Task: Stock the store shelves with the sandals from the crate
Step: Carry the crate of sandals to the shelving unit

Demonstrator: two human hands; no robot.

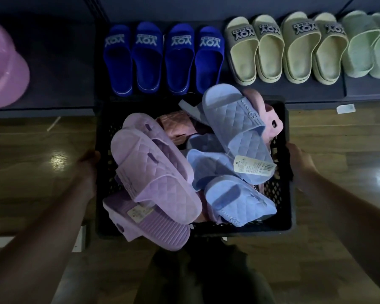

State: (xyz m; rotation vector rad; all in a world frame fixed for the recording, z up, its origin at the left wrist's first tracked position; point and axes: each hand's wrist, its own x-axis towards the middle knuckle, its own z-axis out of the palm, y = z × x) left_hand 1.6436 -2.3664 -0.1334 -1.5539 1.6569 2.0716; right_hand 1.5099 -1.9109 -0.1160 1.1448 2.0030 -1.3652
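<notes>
Left hand [89, 163] pressed flat against the left wall of a black lattice crate [281, 189], fingers wrapped out of sight round the side; right hand [298, 160] gripping the right wall the same way, so the crate held between both hands above a wooden floor [31, 150], close in front of a low dark shelf [316, 93]. Inside the crate, a loose heap of sandals: two lilac quilted slides [154, 172] stacked on the left, one ribbed lilac sole [154, 229] turned up and hanging over the near rim, pale blue quilted slides [235, 126] on the right with a paper tag [253, 166] on one, and pink ones [176, 126] half buried beneath. Likely light, soft moulded foam, springy rather than fragile, smooth enough to slide off one another; best taken by the wide strap across the top or pinched at the edge of the sole, topmost first, with the overhanging sole probably the first to slip. On the shelf beyond, four royal blue slides [162, 58] in a row, heels facing out, then beige thick-soled slides [285, 47], then pale green ones [366, 44] at the right edge. A pink plastic object [4, 69] far left on the shelf, blurred, kind unclear
</notes>
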